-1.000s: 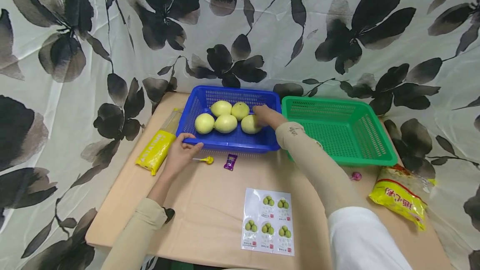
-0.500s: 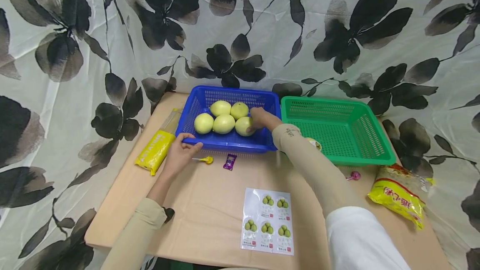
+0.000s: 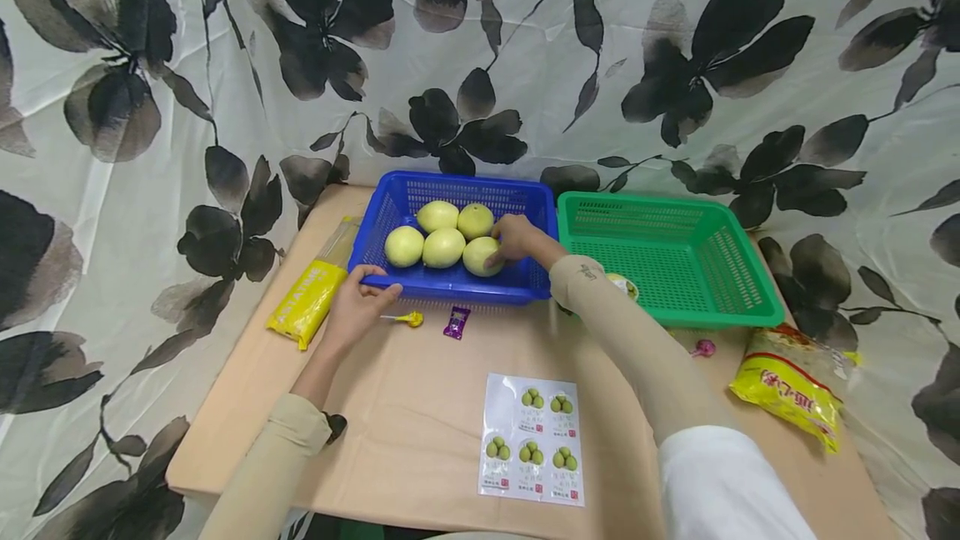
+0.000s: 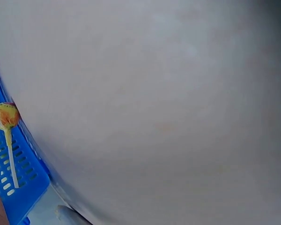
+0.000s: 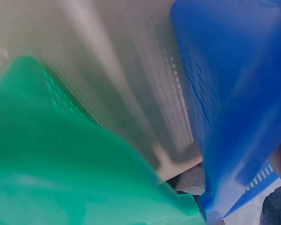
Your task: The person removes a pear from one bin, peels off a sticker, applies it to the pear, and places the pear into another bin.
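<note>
Seen on my head feed, a yellow packet (image 3: 306, 298) lies along the table's (image 3: 412, 440) left edge, just beside a blue basket (image 3: 465, 294). The left hand (image 3: 356, 305) pinches the basket's rim at its front left corner, thumb apart from the fingers. Off the basket's front edge lie a lollipop (image 3: 411, 318), stick to the left, and a purple sweet (image 3: 456, 322). In the basket I count five fruits (image 3: 443, 247), two toward the back edge and three toward the front. The rightmost front fruit (image 3: 478, 258) is held in the right hand (image 3: 521, 237), its thumb on the near side, its other fingertips hidden from me. That fruit lies directly left of the right hand, touching it, and looks too round for me to read a long axis; the left hand is well apart. Near the table's front edge lies a sheet (image 3: 531, 440) with fruit pictures. Right of the blue basket stands a green basket (image 3: 660, 265), a labelled round thing (image 3: 622, 286) at its front left corner, partly behind the right sleeve (image 3: 645, 340). A pink sweet (image 3: 703, 348) and a yellow bag (image 3: 787, 390) lie toward the table's right edge.
</note>
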`<move>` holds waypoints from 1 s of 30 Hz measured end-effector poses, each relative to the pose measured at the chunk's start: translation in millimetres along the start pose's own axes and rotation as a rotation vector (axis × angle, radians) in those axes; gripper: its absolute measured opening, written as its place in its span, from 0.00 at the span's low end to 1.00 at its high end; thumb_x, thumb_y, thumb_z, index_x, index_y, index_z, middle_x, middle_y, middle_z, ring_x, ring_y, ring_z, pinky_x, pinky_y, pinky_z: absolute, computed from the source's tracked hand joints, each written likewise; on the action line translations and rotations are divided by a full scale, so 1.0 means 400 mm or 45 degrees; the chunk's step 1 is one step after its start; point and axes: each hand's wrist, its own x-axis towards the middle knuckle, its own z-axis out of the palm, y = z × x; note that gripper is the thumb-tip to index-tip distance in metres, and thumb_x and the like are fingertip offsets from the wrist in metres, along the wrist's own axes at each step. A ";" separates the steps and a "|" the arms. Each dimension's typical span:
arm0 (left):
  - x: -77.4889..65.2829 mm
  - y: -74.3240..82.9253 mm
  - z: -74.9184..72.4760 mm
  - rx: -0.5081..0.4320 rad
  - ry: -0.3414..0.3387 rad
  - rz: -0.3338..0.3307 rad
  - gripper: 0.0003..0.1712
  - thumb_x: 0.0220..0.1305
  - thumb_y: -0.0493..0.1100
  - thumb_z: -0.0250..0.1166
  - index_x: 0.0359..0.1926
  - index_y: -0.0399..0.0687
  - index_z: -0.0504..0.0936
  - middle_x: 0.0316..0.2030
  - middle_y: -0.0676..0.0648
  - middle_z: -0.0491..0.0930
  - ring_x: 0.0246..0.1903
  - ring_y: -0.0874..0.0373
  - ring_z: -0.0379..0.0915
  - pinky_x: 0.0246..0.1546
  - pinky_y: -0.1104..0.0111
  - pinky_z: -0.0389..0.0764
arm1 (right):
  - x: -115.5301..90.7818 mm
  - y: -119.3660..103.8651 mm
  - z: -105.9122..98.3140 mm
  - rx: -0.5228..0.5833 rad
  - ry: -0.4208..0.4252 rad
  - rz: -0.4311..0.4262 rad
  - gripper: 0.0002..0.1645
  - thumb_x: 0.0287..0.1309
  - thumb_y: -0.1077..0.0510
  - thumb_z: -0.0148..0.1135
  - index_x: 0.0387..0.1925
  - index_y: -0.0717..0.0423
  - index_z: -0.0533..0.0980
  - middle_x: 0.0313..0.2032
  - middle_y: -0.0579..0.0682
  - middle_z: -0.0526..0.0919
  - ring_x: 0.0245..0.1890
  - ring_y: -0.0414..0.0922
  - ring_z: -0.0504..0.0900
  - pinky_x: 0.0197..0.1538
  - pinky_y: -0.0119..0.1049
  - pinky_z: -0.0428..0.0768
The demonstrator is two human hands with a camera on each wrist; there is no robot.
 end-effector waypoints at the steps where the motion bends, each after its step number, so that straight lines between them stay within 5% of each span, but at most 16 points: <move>1: 0.000 0.000 0.000 0.002 0.001 -0.001 0.29 0.68 0.56 0.71 0.60 0.48 0.73 0.36 0.42 0.86 0.36 0.42 0.82 0.26 0.68 0.77 | -0.005 0.002 0.002 0.000 0.007 -0.011 0.21 0.55 0.48 0.80 0.40 0.60 0.86 0.34 0.52 0.89 0.28 0.43 0.86 0.39 0.32 0.83; 7: 0.003 0.004 -0.003 0.002 -0.010 0.014 0.29 0.69 0.55 0.71 0.61 0.47 0.72 0.38 0.40 0.86 0.38 0.40 0.81 0.27 0.69 0.76 | -0.053 -0.002 0.000 0.002 0.099 -0.100 0.29 0.55 0.45 0.80 0.52 0.60 0.85 0.34 0.52 0.89 0.31 0.43 0.82 0.45 0.37 0.80; 16: 0.005 -0.005 -0.002 0.002 -0.016 0.005 0.31 0.68 0.57 0.71 0.62 0.45 0.72 0.40 0.39 0.87 0.41 0.41 0.83 0.29 0.70 0.78 | -0.176 -0.017 -0.019 0.124 0.246 -0.184 0.41 0.55 0.44 0.80 0.65 0.59 0.78 0.54 0.59 0.88 0.58 0.56 0.84 0.57 0.48 0.83; 30: 0.002 0.005 0.002 0.017 -0.010 0.003 0.31 0.69 0.56 0.70 0.62 0.45 0.71 0.39 0.40 0.84 0.37 0.46 0.81 0.29 0.70 0.79 | -0.396 0.011 -0.013 0.442 0.320 -0.231 0.39 0.56 0.49 0.80 0.67 0.52 0.77 0.58 0.58 0.84 0.50 0.53 0.90 0.51 0.45 0.88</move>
